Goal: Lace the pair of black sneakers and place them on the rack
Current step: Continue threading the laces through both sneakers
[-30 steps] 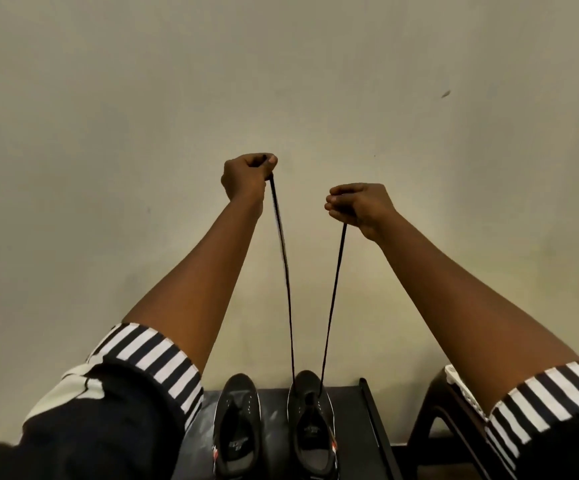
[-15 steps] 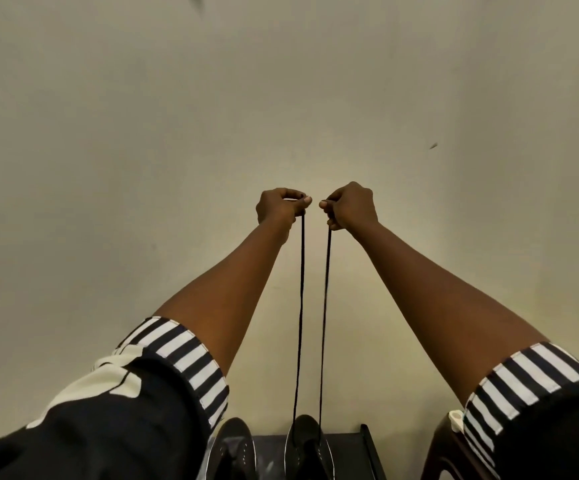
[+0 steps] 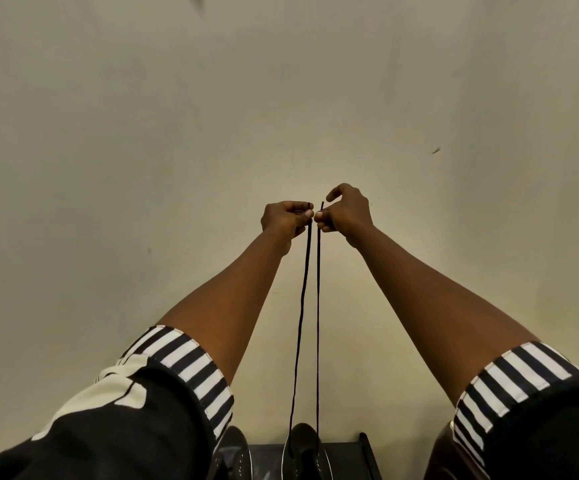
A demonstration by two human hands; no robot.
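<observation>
Two black sneakers stand side by side at the bottom edge: the right sneaker point(image 3: 303, 452) and the left sneaker point(image 3: 234, 455), which is partly hidden by my sleeve. A black lace point(image 3: 318, 306) rises from the right sneaker in two taut strands. My left hand point(image 3: 284, 218) pinches the left strand's end high up in front of the wall. My right hand point(image 3: 345, 211) pinches the right strand's end, its forefinger raised. The two hands nearly touch, so the strands run almost parallel.
The sneakers sit on a dark rack top point(image 3: 343, 459) against a plain beige wall point(image 3: 281, 98). A dark brown stool point(image 3: 440, 455) stands to the right of the rack. My striped sleeves cover the lower corners of the view.
My hands have come together from well apart, bringing the two lace ends side by side. The view has tilted upward, so less of the sneakers and rack shows.
</observation>
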